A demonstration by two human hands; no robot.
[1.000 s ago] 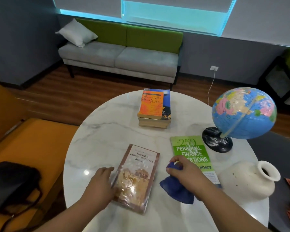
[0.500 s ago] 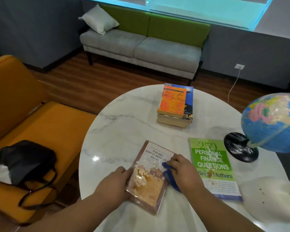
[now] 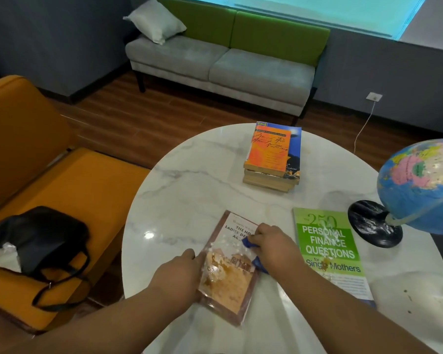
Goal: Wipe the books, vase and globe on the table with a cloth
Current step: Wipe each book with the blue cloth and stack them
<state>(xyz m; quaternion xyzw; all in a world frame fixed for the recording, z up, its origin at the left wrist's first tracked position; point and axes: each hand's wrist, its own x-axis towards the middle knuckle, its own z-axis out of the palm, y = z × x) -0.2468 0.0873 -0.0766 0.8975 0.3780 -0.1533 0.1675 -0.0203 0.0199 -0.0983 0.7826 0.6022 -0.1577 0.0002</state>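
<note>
A brown paperback (image 3: pixel 228 279) lies on the round marble table (image 3: pixel 189 190), near its front edge. My left hand (image 3: pixel 179 274) presses on the book's left edge. My right hand (image 3: pixel 274 249) grips a blue cloth (image 3: pixel 248 242) and holds it on the book's upper right part. A green paperback (image 3: pixel 327 251) lies flat to the right. A stack of books (image 3: pixel 273 157) with an orange cover on top sits at the far side. The globe (image 3: pixel 422 185) stands on its black base at the right. The white vase (image 3: pixel 420 300) lies at the lower right, partly cut off.
An orange armchair (image 3: pixel 62 190) with a black bag (image 3: pixel 41 238) on its seat stands close to the table's left side. A grey and green sofa (image 3: pixel 228 62) with a white pillow is across the wooden floor. A white cable (image 3: pixel 363 126) hangs from a wall socket.
My right hand has carried the blue cloth leftwards from the table onto the brown book's cover. My left hand stays at the book's left edge. The view has turned left.
</note>
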